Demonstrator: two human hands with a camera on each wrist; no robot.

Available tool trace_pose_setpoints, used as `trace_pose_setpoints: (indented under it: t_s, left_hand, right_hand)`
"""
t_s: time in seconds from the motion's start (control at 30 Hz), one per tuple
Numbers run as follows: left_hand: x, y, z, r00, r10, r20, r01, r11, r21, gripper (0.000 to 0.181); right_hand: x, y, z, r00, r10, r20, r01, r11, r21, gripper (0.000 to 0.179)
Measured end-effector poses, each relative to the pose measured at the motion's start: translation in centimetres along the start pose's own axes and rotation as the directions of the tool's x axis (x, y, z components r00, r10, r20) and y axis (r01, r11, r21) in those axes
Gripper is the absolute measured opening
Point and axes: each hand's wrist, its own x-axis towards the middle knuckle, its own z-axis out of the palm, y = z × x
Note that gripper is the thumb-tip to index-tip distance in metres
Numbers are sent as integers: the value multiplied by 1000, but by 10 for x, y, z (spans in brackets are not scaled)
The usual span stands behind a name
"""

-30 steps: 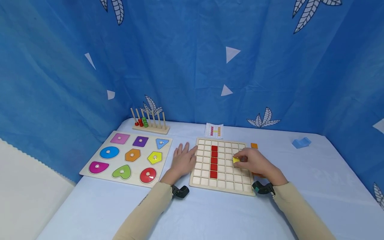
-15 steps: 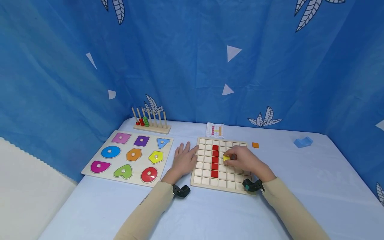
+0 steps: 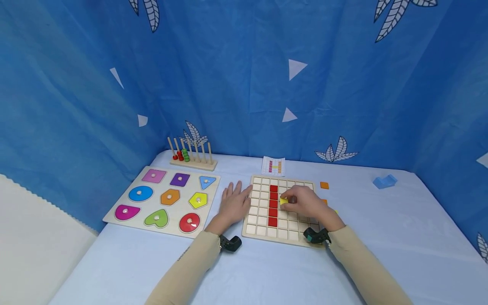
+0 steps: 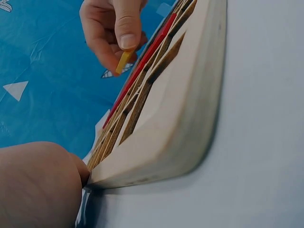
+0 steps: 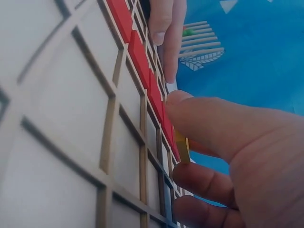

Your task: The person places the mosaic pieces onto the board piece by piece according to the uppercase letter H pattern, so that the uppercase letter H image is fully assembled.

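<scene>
Board (image 3: pixel 261 231) of pale wood, ridged into square cells, is touched at its left edge by the left hand (image 3: pixel 233 206), fingers spread; by the right hand (image 3: pixel 306 202), beside flat red squares (image 3: pixel 273 203) in column, a yellow tile (image 3: pixel 284 201) is pinched above it.

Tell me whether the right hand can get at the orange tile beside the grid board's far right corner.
Probably not immediately: the right hand pinches a yellow tile. Once freed, likely yes, as the orange tile lies uncovered on the table beside the grid board.
</scene>
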Motion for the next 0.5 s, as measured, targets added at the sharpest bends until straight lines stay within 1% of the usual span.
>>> trace_pose_setpoints:
  t_s: [0.27,0.5]
  left_hand:
    - [0,0,-1,1000,-2,5,2,1000,-8,51]
    - [0,0,-1,1000,-5,3,5,1000,-3,50]
  right_hand:
    - [2,1,8,999,-17,-31,16,999,-28,25]
    - [1,2,12,999,-10,-44,9,999,-36,24]
